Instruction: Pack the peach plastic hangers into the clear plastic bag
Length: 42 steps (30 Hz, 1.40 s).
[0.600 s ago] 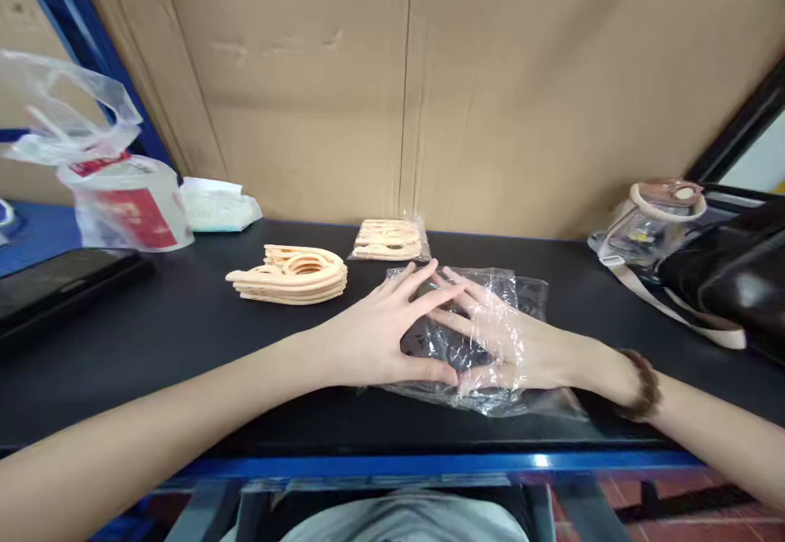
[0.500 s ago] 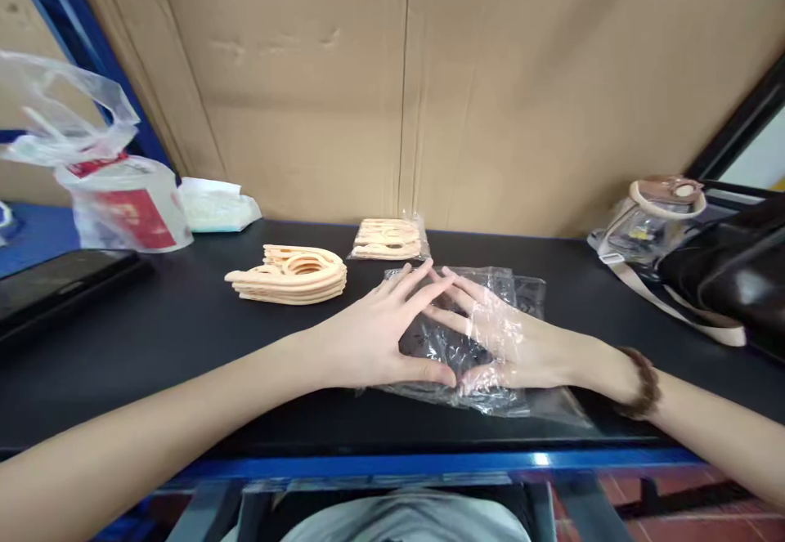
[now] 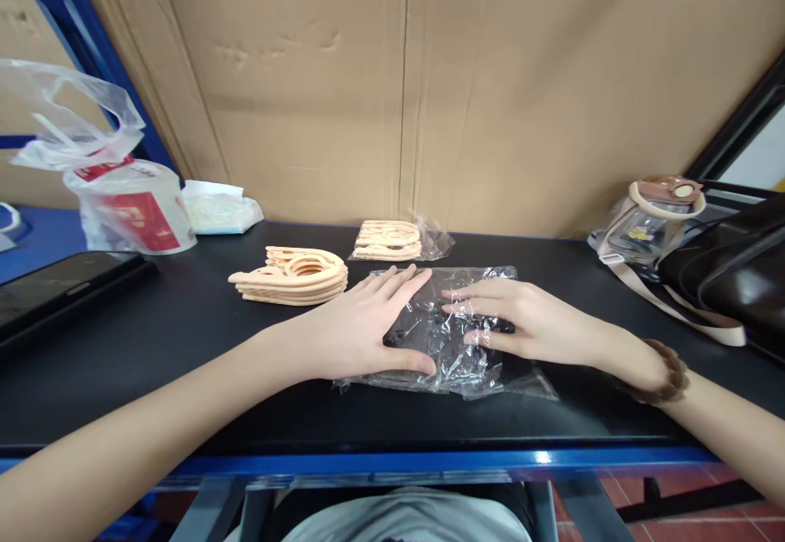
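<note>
A crumpled clear plastic bag (image 3: pixel 450 346) lies on the black tabletop in front of me. My left hand (image 3: pixel 361 325) rests flat on its left part, fingers stretched out and thumb apart. On its right side is my right hand (image 3: pixel 521 321), palm down, with spread fingers touching the film. Left of the bag sits a stack of cream plastic hangers (image 3: pixel 294 276). Behind the bag, near the cardboard, more cream hangers (image 3: pixel 388 239) lie in a clear wrapper.
A phone (image 3: pixel 67 280), a white bagged container (image 3: pixel 138 207) and a tissue pack (image 3: pixel 221 208) stand at the left. At the right are a strapped clear bottle (image 3: pixel 650 219) and a dark bag (image 3: pixel 736 264). Cardboard (image 3: pixel 307 100) lines the back.
My hands have moved apart, the right one going right and out from under the film. The clear bag has shifted slightly left, and the wrapper behind it now spreads farther right.
</note>
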Available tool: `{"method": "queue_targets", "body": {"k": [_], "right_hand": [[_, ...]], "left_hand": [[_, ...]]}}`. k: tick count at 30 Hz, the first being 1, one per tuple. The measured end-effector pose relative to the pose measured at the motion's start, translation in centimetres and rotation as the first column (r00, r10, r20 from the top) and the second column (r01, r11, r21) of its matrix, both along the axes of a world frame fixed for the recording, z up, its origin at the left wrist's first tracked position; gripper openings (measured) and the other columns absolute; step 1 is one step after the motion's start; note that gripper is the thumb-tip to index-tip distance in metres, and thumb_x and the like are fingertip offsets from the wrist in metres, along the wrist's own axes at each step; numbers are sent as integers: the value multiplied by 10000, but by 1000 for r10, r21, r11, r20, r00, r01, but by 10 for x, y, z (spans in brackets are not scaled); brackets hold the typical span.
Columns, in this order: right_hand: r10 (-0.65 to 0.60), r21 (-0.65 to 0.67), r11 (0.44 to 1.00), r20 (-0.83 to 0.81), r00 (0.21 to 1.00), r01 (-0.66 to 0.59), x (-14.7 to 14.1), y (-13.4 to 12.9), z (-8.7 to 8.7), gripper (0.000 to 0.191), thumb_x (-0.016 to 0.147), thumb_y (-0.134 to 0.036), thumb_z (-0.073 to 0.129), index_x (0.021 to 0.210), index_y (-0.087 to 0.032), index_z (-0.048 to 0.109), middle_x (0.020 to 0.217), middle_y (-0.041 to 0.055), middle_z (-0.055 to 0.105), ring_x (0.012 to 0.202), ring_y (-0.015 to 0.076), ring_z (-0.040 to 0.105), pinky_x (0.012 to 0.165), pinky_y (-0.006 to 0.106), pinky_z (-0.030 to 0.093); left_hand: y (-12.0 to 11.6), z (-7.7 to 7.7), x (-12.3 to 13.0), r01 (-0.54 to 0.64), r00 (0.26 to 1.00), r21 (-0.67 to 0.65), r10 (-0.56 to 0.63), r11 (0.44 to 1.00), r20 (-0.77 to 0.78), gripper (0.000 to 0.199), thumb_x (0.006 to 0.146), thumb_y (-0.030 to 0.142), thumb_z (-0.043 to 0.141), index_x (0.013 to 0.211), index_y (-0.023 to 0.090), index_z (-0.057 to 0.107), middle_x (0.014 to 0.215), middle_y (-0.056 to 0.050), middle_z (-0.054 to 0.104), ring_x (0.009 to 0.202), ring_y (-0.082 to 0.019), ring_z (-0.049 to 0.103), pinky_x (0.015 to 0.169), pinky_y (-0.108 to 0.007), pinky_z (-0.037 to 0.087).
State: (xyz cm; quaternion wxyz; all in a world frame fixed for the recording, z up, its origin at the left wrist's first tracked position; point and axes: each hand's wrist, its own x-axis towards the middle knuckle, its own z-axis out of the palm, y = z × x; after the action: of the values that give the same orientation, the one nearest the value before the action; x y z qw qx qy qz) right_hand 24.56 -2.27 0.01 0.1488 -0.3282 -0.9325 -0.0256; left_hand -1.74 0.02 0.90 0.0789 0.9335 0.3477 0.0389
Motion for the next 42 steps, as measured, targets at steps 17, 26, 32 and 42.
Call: {"method": "queue_targets", "body": {"k": [17, 26, 32, 42], "right_hand": [[-248, 25, 964, -295, 923, 266, 26, 15, 12, 223, 922, -345, 518, 882, -205, 688, 846, 5, 711, 737, 136, 638, 599, 237, 455], [-218, 4, 974, -273, 937, 227, 27, 17, 11, 239, 927, -364, 509, 901, -209, 689, 861, 7, 719, 750, 140, 647, 603, 235, 464], [-211, 46, 971, -280, 936, 233, 26, 18, 9, 232, 930, -363, 507, 891, -219, 684, 859, 17, 719, 745, 160, 645, 638, 281, 478], [-87, 280, 945, -286, 954, 171, 8, -1, 15, 464, 869, -447, 595, 1261, -213, 514, 1197, 111, 597, 1080, 258, 563, 920, 436, 448]], "left_hand": [[70, 57, -115, -453, 881, -76, 432, 888, -194, 1004, 681, 569, 692, 1487, 179, 238, 1488, -156, 375, 1272, -353, 428, 1018, -448, 335], [59, 68, -104, -432, 892, -182, 390, 883, -227, 654, 692, 392, 669, 1273, 156, 483, 1187, -44, 625, 1030, -227, 554, 831, -244, 404], [42, 73, -95, -365, 930, 19, 366, 931, -40, 570, 805, 517, 574, 1245, 159, 516, 1111, -23, 649, 955, -207, 567, 824, -268, 403], [28, 27, -23, -107, 980, 444, 19, 890, 199, 755, 683, 718, 615, 1197, 170, 539, 1186, -104, 628, 1137, -313, 524, 1021, -422, 297]]}}
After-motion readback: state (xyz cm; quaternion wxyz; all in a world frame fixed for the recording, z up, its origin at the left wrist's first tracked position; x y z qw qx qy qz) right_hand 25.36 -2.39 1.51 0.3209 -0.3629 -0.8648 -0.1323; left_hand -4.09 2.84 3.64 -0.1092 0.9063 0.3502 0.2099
